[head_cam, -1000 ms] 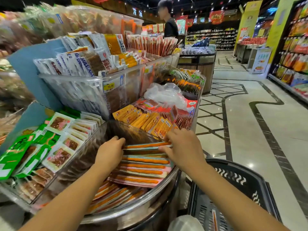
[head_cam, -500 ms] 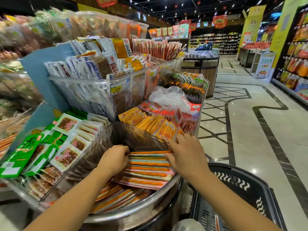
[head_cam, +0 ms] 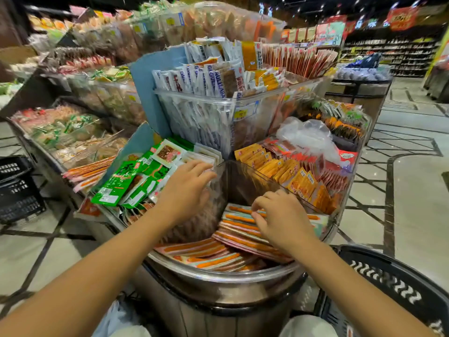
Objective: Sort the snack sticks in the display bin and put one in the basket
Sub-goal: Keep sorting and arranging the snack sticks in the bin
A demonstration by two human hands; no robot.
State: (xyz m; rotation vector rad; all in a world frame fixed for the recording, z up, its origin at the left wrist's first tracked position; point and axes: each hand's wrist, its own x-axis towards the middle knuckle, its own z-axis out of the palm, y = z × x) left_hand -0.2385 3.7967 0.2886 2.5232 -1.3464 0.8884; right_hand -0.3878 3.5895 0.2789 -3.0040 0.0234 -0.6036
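Sticks: long orange packs lying flat in bin. Upper layer stacked by the right wall, lower layer fanned toward the front rim.
Left hand: fingers spread and loose over the bin's left wall, holding nothing.
Right hand: fingers curled onto the top pack; pinch or mere touch cannot be told.
Basket: low right, just beside the bin.
Handling, advised: square pack ends against one wall with flat palms, then lift a single pack by its edge.

Green packets, yellow packets
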